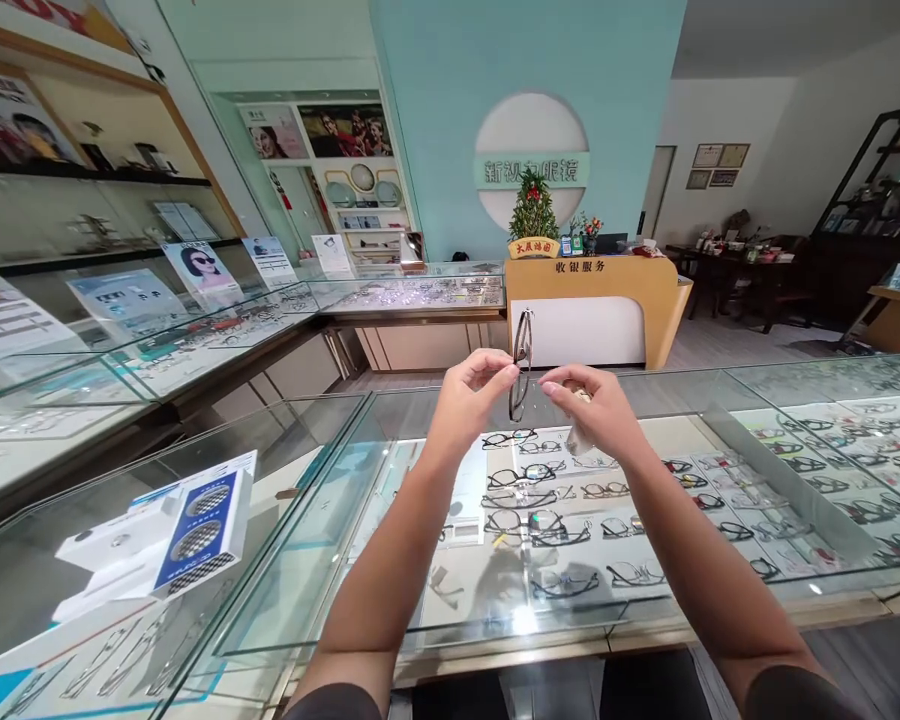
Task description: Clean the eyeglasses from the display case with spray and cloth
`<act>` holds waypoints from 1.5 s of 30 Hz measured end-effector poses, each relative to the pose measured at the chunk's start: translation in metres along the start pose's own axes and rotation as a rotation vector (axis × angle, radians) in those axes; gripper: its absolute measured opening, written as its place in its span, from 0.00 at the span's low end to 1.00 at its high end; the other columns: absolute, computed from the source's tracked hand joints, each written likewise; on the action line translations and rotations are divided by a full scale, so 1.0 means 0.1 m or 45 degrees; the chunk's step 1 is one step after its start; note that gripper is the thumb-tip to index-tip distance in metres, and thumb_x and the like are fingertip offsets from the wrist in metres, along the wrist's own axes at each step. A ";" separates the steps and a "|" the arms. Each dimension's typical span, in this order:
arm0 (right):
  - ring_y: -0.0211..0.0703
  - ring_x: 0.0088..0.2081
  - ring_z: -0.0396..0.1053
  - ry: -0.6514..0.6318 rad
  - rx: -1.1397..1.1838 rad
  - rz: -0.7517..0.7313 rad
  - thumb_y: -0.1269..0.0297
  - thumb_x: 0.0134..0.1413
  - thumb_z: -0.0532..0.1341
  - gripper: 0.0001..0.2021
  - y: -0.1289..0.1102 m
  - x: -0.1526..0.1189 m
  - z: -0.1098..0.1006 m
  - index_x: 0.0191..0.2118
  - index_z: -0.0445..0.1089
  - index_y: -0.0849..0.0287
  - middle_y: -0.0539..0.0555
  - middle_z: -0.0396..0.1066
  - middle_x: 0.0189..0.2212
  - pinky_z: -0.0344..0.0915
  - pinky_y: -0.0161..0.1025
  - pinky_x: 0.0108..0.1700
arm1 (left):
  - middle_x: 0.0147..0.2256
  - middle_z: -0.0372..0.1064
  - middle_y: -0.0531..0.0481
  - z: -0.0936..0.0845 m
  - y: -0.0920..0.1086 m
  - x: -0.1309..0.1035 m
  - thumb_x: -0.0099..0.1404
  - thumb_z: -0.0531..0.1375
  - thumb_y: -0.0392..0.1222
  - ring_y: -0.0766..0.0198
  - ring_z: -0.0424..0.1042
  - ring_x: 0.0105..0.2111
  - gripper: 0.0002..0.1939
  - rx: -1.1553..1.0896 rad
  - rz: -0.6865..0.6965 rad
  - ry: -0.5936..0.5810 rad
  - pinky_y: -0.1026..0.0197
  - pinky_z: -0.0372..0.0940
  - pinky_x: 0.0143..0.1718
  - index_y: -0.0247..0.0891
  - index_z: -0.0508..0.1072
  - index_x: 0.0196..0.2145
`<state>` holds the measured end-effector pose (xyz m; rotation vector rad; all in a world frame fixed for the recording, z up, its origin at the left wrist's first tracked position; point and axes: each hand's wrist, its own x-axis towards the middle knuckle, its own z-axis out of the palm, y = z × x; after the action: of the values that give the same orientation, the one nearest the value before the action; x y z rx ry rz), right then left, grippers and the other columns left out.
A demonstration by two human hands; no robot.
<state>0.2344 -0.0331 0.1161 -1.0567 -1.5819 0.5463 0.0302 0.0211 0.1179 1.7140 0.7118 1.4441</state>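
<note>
A pair of dark-rimmed eyeglasses (523,352) is held up on edge above the glass counter. My left hand (474,392) pinches it at the near side with thumb and fingers. Just to the right, apart from the frame, my right hand (594,405) is closed around a crumpled pale cloth (579,438), whose lower end hangs below the fingers. Its thumb and forefinger point toward the glasses. Beneath both hands lies the glass display case (450,600), with several rows of eyeglasses (521,498) inside.
To the left stands a blue and white lens display box (201,525). Another glass case (232,340) with upright advertising cards (202,272) runs along the left wall. Beyond the counter is a wooden cashier desk (664,300) with a potted plant (534,208).
</note>
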 end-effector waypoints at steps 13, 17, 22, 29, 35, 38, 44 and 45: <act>0.38 0.27 0.66 -0.146 0.189 0.007 0.50 0.60 0.72 0.14 -0.11 0.22 0.19 0.35 0.83 0.56 0.50 0.76 0.27 0.62 0.39 0.32 | 0.42 0.82 0.47 -0.09 0.00 -0.05 0.66 0.73 0.55 0.59 0.80 0.45 0.15 -0.173 -0.054 0.006 0.56 0.75 0.52 0.41 0.81 0.39; 0.38 0.27 0.66 -0.190 0.228 0.024 0.49 0.59 0.72 0.15 -0.08 0.25 0.16 0.33 0.81 0.57 0.50 0.75 0.27 0.62 0.39 0.31 | 0.43 0.81 0.46 -0.10 -0.05 -0.03 0.65 0.74 0.54 0.59 0.80 0.45 0.15 -0.162 -0.053 -0.045 0.56 0.76 0.50 0.41 0.81 0.39; 0.40 0.27 0.70 -0.204 0.188 0.044 0.50 0.61 0.71 0.14 -0.09 0.24 0.09 0.34 0.82 0.56 0.48 0.71 0.21 0.62 0.38 0.30 | 0.44 0.80 0.45 -0.08 -0.05 -0.03 0.62 0.76 0.51 0.57 0.80 0.45 0.15 -0.163 -0.079 -0.078 0.56 0.78 0.45 0.41 0.80 0.40; 0.38 0.22 0.67 0.011 -0.059 -0.020 0.52 0.63 0.69 0.13 -0.05 0.23 -0.09 0.35 0.82 0.56 0.48 0.71 0.21 0.59 0.39 0.27 | 0.43 0.78 0.45 -0.16 -0.06 -0.01 0.63 0.74 0.49 0.57 0.78 0.46 0.12 -0.075 -0.037 -0.014 0.56 0.80 0.45 0.41 0.81 0.39; 0.42 0.26 0.69 0.505 -0.563 -0.348 0.58 0.68 0.66 0.10 0.05 0.24 -0.24 0.39 0.85 0.54 0.51 0.76 0.25 0.61 0.42 0.33 | 0.42 0.78 0.44 -0.34 -0.05 0.02 0.64 0.73 0.47 0.58 0.77 0.44 0.09 0.092 -0.033 -0.105 0.59 0.78 0.38 0.42 0.82 0.39; 0.44 0.27 0.69 0.625 -0.754 -0.485 0.57 0.70 0.65 0.12 0.12 0.28 -0.26 0.41 0.86 0.54 0.53 0.78 0.25 0.61 0.43 0.34 | 0.41 0.78 0.46 -0.37 0.01 0.04 0.64 0.73 0.46 0.60 0.77 0.40 0.08 0.112 -0.031 -0.143 0.59 0.75 0.37 0.41 0.82 0.37; 0.41 0.26 0.68 0.778 -0.809 -0.663 0.59 0.70 0.67 0.09 0.19 0.34 -0.16 0.43 0.85 0.54 0.50 0.77 0.23 0.61 0.41 0.32 | 0.39 0.78 0.47 -0.35 0.08 0.05 0.62 0.74 0.46 0.62 0.75 0.38 0.09 0.051 -0.090 -0.107 0.59 0.74 0.40 0.40 0.81 0.35; 0.42 0.26 0.68 0.797 -0.793 -0.676 0.60 0.70 0.67 0.08 0.17 0.32 -0.12 0.43 0.84 0.55 0.50 0.76 0.23 0.61 0.41 0.32 | 0.39 0.77 0.47 -0.34 0.07 0.05 0.61 0.74 0.47 0.62 0.75 0.38 0.10 0.017 -0.096 -0.076 0.58 0.75 0.40 0.40 0.81 0.35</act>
<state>0.2514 0.0003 0.1227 -1.0445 -1.3869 -0.6273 -0.0028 0.0280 0.1288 1.7146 0.7473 1.3341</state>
